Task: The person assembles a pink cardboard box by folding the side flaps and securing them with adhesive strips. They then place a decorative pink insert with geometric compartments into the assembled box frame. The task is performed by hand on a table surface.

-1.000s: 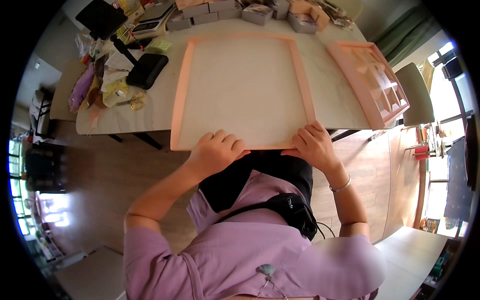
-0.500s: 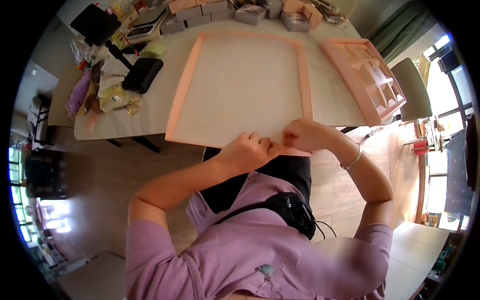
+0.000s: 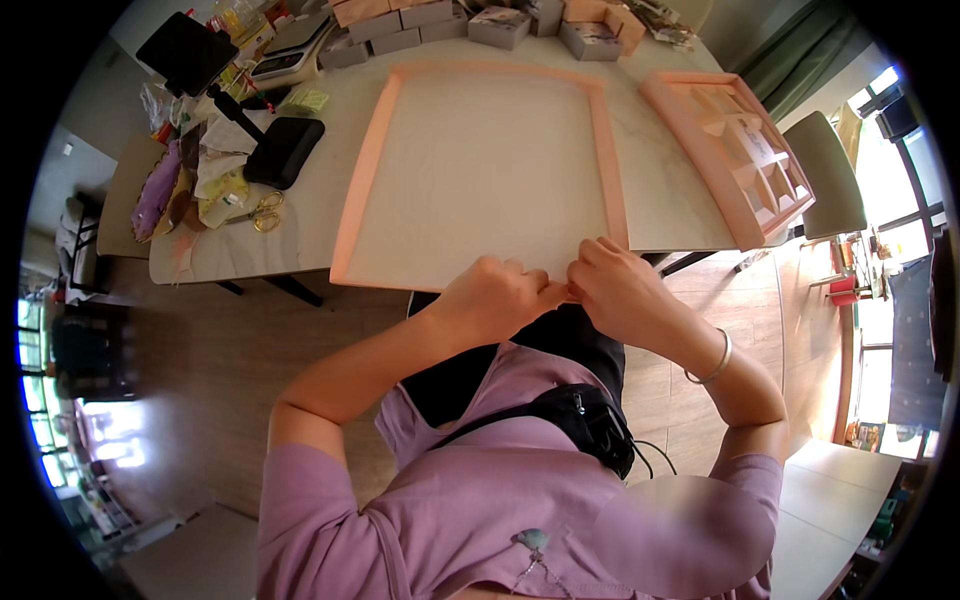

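Observation:
A large rectangular panel lies on the table in front of me, pale inside with a pink border; whether its middle is white or see-through I cannot tell. Its near edge sits at the table's front, close to my body. My left hand is closed at this near edge, thumb and fingers pinched. Beside it, my right hand pinches the same edge toward the right corner, the fingertips of both hands almost meeting. The hands cover that part of the border and the near right corner.
A pink compartment box stands at the table's right. To the left are a black stand, gold-handled scissors and a purple pouch. Grey boxes and a scale line the back. A chair stands at right.
My right hand has turned and moved slightly down and inward, closer to the left hand. The left hand has shifted a little. The panel stays in nearly the same place.

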The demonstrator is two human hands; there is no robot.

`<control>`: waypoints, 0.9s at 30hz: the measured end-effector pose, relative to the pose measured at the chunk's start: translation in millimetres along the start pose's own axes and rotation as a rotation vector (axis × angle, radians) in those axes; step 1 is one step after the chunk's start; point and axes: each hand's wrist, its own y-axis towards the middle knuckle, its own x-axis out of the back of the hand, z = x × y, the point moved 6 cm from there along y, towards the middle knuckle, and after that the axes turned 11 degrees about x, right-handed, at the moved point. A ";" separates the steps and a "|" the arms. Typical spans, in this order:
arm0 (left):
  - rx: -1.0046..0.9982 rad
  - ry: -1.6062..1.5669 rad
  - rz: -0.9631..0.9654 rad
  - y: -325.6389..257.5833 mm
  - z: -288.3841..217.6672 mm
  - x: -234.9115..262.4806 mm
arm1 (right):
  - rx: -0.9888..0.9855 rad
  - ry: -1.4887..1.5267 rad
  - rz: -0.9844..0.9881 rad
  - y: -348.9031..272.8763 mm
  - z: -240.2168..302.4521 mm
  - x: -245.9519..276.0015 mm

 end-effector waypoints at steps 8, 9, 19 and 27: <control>-0.012 -0.045 0.018 5.3 0.3 4.3 | 0.252 -0.215 -0.009 -25.1 10.8 5.8; -0.017 -0.025 0.027 4.8 -1.7 3.6 | 0.235 -0.182 -0.009 -28.2 9.8 2.9; -0.211 -0.058 0.021 -12.3 -4.5 11.2 | 0.446 -0.113 -0.192 -39.4 27.7 1.4; -0.395 -0.192 0.031 -38.9 30.8 27.6 | 0.659 0.050 -0.257 -32.0 43.0 -5.4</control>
